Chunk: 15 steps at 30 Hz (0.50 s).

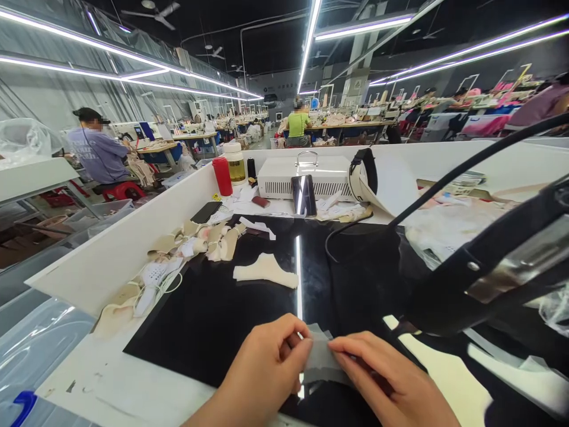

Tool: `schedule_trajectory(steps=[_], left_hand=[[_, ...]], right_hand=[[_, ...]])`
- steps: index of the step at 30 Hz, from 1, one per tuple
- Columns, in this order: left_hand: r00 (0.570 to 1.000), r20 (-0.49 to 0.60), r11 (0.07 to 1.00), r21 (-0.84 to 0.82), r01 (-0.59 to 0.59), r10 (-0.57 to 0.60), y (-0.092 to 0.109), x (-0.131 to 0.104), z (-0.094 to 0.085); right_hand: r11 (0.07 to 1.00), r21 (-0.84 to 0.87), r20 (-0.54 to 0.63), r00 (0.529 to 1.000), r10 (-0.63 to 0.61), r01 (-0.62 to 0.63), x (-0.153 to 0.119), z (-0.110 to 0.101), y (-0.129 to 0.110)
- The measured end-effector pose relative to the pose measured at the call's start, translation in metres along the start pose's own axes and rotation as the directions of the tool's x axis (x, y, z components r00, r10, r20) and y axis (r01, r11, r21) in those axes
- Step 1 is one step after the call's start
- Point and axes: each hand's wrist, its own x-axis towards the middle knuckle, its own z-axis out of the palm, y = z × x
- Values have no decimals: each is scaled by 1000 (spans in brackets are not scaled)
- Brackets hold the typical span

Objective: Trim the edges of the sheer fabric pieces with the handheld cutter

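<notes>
Low in the middle of the head view, a thin translucent sheet (pixel 320 356) is stretched between my two hands over a glossy black board (pixel 200 320). My left hand (pixel 271 362) pinches its left edge between thumb and forefinger. The fingertips of my right hand (pixel 382 373) are closed on its right side. Farther up the board lies a cream fabric piece (pixel 265 270), touched by neither hand. Larger pale cut pieces (pixel 448 370) lie to the right of my right hand, partly under a black machine arm (pixel 466 284).
Fabric parts (pixel 217 240) are heaped along the left edge. A white vented box (pixel 278 178), a phone (pixel 303 196), a red cup (pixel 222 176) and a jar (pixel 235 163) stand at the back. A black cable (pixel 431 193) crosses the right. Seated people (pixel 95 148) are farther off.
</notes>
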Motion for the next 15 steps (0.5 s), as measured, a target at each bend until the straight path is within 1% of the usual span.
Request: schedule_trajectory(steps=[2, 4, 8, 11, 15], left_hand=[[998, -32, 987, 154, -52, 58, 1, 1, -1], [986, -61, 946, 297, -130, 155, 0, 2, -1], [933, -78, 810, 526, -260, 350, -10, 4, 2], [894, -66, 689, 663, -292, 443, -16, 5, 4], [867, -40, 553, 785, -280, 496, -17, 5, 5]], right_hand=[[998, -43, -7, 999, -41, 41, 4, 0, 2], [994, -83, -16, 997, -73, 72, 6, 1, 4], [967, -237, 2, 995, -95, 93, 4, 6, 8], [924, -358, 38, 991, -127, 132, 1, 9, 14], [844, -494, 25, 974, -225, 208, -1, 13, 19]])
